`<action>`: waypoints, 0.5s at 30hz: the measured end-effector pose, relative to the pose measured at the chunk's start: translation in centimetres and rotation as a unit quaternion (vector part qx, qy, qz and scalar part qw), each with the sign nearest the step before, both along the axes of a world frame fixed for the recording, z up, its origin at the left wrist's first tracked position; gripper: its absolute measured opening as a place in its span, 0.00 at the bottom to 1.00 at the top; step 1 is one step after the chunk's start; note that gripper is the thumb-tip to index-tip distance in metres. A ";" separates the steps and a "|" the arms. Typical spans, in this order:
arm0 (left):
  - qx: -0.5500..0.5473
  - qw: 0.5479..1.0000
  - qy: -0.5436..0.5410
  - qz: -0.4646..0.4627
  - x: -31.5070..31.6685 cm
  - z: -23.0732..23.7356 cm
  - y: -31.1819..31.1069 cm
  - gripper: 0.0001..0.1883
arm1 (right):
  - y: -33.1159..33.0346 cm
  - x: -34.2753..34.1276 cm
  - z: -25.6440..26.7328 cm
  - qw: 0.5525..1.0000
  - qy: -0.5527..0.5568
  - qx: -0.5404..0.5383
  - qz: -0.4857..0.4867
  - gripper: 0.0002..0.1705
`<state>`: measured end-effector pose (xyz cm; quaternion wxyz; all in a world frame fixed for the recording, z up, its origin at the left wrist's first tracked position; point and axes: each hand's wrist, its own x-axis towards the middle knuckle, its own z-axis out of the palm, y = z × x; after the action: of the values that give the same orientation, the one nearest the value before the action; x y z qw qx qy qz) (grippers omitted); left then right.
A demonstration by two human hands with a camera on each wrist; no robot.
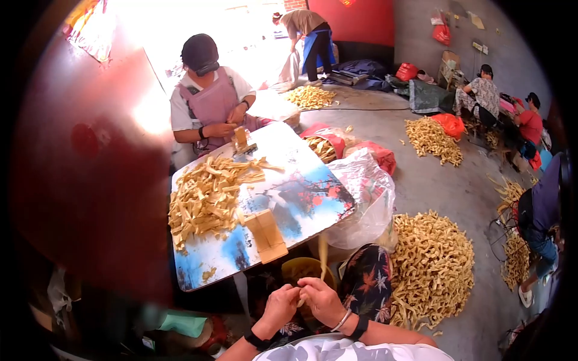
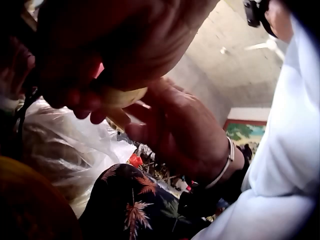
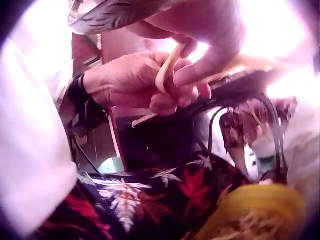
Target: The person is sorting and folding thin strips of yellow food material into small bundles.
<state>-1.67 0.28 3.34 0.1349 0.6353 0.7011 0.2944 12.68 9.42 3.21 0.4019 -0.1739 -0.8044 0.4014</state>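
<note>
Close together above the lap, my left hand (image 1: 281, 308) and right hand (image 1: 323, 302) both pinch a pale yellow strip (image 1: 324, 259). One long end of it sticks up past the right hand in the head view. In the right wrist view the strip (image 3: 166, 75) bends in a curve between the fingertips of both hands. Part of it (image 2: 122, 97) shows between the fingers in the left wrist view, where the rest is hidden. Below the hands is a yellow tub (image 3: 260, 197) with pale pieces in it.
Ahead, a painted table (image 1: 301, 174) bears a heap of flat strips (image 1: 208, 195) and a wooden block (image 1: 265, 234). Across it sits a person (image 1: 211, 99) in a pink apron. Right of my knee lie a plastic bag (image 1: 364, 198) and a large heap of curled pieces (image 1: 430, 271).
</note>
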 end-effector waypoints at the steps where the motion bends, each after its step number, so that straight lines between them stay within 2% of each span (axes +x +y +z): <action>1: 0.017 0.999 0.031 0.011 0.8 1.1 0.1 0.12 | -0.3 -0.1 -0.3 0.992 0.011 -0.127 -0.013 0.07; 2: 0.042 0.998 0.053 0.013 1.5 1.9 0.3 0.13 | -0.4 -0.2 -0.9 0.967 0.024 -0.252 -0.025 0.08; 3: 0.065 0.995 0.074 0.016 2.0 2.7 0.6 0.13 | 0.1 -0.3 -1.6 0.929 -0.029 -0.366 -0.039 0.13; 6: 0.122 0.987 0.100 0.038 3.0 2.5 1.1 0.17 | 0.8 -0.8 -2.2 0.862 -0.061 -0.500 -0.051 0.15; 7: 0.127 0.985 0.105 0.045 3.0 2.1 1.2 0.17 | 1.0 -0.8 -2.3 0.851 -0.062 -0.518 -0.050 0.15; 10: 0.134 0.983 0.108 0.064 3.0 1.6 1.5 0.16 | 1.0 -0.9 -2.5 0.902 -0.063 -0.427 -0.022 0.13; 11: 0.133 0.983 0.106 0.072 2.9 1.5 1.5 0.15 | 1.1 -0.5 -2.1 0.904 -0.111 -0.412 -0.004 0.11; 14: 0.088 0.988 0.042 0.123 2.4 1.0 1.4 0.13 | 0.4 -0.7 -2.8 0.899 -0.078 -0.428 0.051 0.12; 15: 0.078 0.991 -0.021 0.109 2.0 0.9 1.3 0.13 | 0.4 -0.6 -2.5 0.892 -0.085 -0.439 0.064 0.11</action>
<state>0.34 1.58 4.21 0.0673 0.5575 0.7380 0.3742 12.12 9.77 0.70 0.1885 -0.3145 -0.5862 0.7225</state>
